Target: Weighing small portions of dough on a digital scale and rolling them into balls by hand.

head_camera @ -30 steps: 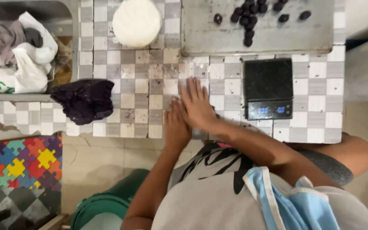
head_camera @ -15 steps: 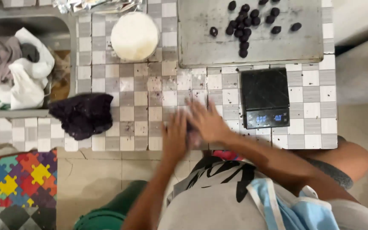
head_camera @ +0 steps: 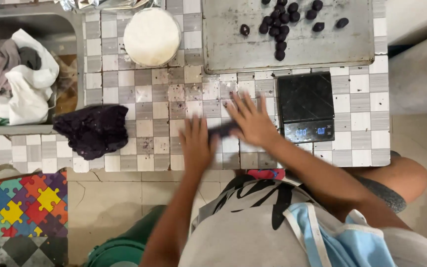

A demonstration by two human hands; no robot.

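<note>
Both my hands hover over the tiled counter with a small dark dough piece pressed between them. My left hand is flat, fingers pointing away from me, at the piece's left end. My right hand lies over its right end, fingers spread and blurred. The piece looks stretched into a short roll. A large dark purple dough lump sits on the counter to the left. Just right of my right hand is a black digital scale.
A metal tray at the back holds several dark dough balls. A white round disc sits back left. A sink with crumpled cloths is far left. Below the counter are a puzzle mat and a green bucket.
My palms were together a second ago. They have slid apart, the right hand going forward and right, and the dark piece now shows between them.
</note>
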